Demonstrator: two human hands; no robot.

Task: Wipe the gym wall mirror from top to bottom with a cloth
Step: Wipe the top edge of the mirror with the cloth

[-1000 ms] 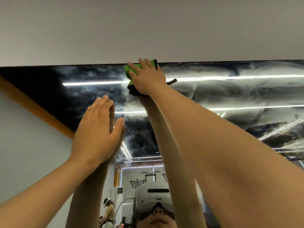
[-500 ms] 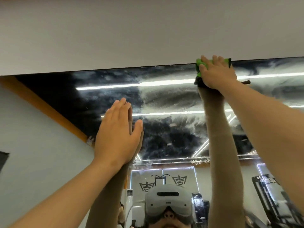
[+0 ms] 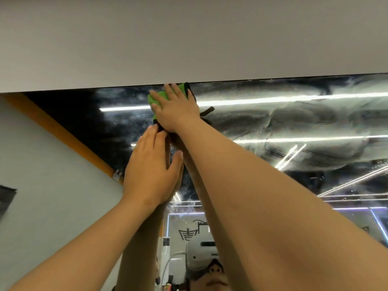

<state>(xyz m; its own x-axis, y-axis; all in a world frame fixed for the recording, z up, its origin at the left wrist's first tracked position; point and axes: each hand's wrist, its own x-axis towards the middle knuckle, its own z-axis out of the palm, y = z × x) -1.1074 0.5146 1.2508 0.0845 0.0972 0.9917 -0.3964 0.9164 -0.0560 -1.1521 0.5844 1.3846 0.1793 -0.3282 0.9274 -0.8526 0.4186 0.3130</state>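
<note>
Head view: R hand (image 3: 176, 110) flat on green cloth (image 3: 156, 97), fingers spread, pressing it to mirror (image 3: 294, 127) at top edge, upper centre of frame. L hand (image 3: 151, 171) just below, fingers straight & together, flat on mirror. Rest of mirror lies below cloth; next stroke prob. downward.

Left hand (image 3: 151, 171), right hand (image 3: 176, 110) overhead (flat)

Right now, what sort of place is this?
Likely a gym or studio: a wide wall mirror reflects ceiling strip lights and a wall emblem; the right hand presses a green cloth on it.
</note>
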